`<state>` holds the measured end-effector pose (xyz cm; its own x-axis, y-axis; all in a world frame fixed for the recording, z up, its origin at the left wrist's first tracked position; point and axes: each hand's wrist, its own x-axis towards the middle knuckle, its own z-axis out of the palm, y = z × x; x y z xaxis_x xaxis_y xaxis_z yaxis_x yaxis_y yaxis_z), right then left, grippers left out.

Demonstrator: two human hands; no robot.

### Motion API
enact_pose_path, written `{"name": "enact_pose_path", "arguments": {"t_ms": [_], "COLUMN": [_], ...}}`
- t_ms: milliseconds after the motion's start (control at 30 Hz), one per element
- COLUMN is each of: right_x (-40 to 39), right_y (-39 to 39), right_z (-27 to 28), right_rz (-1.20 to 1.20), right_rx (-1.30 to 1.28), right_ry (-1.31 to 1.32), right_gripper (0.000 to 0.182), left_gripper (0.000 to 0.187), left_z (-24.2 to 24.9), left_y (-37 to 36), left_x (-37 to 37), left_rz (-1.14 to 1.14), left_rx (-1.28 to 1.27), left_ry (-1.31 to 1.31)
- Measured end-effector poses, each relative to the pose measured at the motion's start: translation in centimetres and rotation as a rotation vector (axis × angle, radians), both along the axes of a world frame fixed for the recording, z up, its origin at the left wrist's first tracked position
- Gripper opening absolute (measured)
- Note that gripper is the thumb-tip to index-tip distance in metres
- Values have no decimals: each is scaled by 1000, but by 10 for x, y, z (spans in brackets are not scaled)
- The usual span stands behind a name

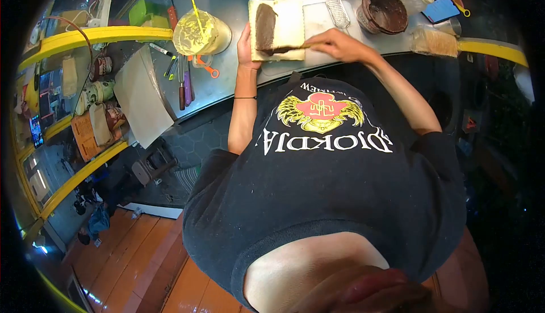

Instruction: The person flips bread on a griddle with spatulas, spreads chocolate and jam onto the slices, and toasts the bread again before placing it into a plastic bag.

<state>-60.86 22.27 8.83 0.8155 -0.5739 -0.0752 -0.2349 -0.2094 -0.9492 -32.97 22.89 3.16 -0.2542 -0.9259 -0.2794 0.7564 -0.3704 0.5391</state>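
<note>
L hand (245, 43) flat against the left edge of the bread slab (289, 26) on the steel counter (227, 80), fingers loosely open. R hand (336, 45) closed round a spreading knife (286, 48), blade on the bread beside a chocolate streak (264, 26). Choc tub (384, 10) sits just right.

Left hand (245, 45) lies flat with fingers extended; right hand (335, 44) is closed, arm bent.
</note>
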Motion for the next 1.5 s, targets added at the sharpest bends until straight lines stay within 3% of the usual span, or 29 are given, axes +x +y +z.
{"name": "enact_pose_path", "arguments": {"t_ms": [100,133,200,267,333,400,500,533,600,633,700,733,800,867,1000,1067,1133,1267,1333,1367,1400,1500], "right_x": [-8,-3,12,28,23,6,2,3,3,4,5,9,16,4,3,10,19,13,8,10,12,21], "right_y": [-1,4,20,51,57,34,-14,-32,-38,-36,-20,-6,10,15,12,12,26,48,46,46,50,69], "right_z": [-8,-9,-17,3,8,11,-11,-29,-25,-19,-2,11,-13,-13,-8,-20,-2,11,13,8,7,17], "right_rz": [-443,-451,-270,-44,-68,-291,-596,-578,-351,-350,-127,-118,-84,-100,-396,-396,-199,-168,-403,-507,-514,-171], "right_rx": [-183,-183,-265,-358,-310,-149,-265,-455,-77,-77,120,116,-49,-73,-55,-162,-149,-106,-130,-262,-261,-269], "right_ry": [-50,-51,201,89,46,52,-36,-103,20,20,170,143,-85,-66,110,-33,-26,62,19,-6,-6,229], "right_gripper": [29,29,31,33,29,27,30,32,32,32,33,33,33,32,29,29,29,27,28,28,28,30], "left_gripper": [50,48,48,48,47,46,46,46,47,47,46,45,46,47,47,47,47,48,49,49,50,50], "left_z": [-8,-13,-23,-28,-25,-25,-20,-19,-20,-19,-12,-10,-15,-20,-17,-13,-11,-29,-27,-27,-24,-25], "left_y": [10,13,7,0,-2,-2,2,2,0,1,0,1,1,1,2,2,1,0,2,3,3,-4], "left_x": [3,5,7,10,10,11,9,8,7,8,4,1,2,7,6,1,-1,9,8,9,8,12], "left_rz": [-3,-22,-47,-36,-27,-52,-54,-53,-92,-117,-71,-28,-23,-129,-68,-64,4,-89,-66,-94,-127,-123], "left_rx": [-30,-25,-11,16,28,39,1,-19,-40,-62,-32,0,-16,-23,-60,-69,-19,15,30,-1,-32,94], "left_ry": [193,305,346,271,212,256,260,263,338,412,342,272,222,330,321,248,121,218,269,328,388,335]}}
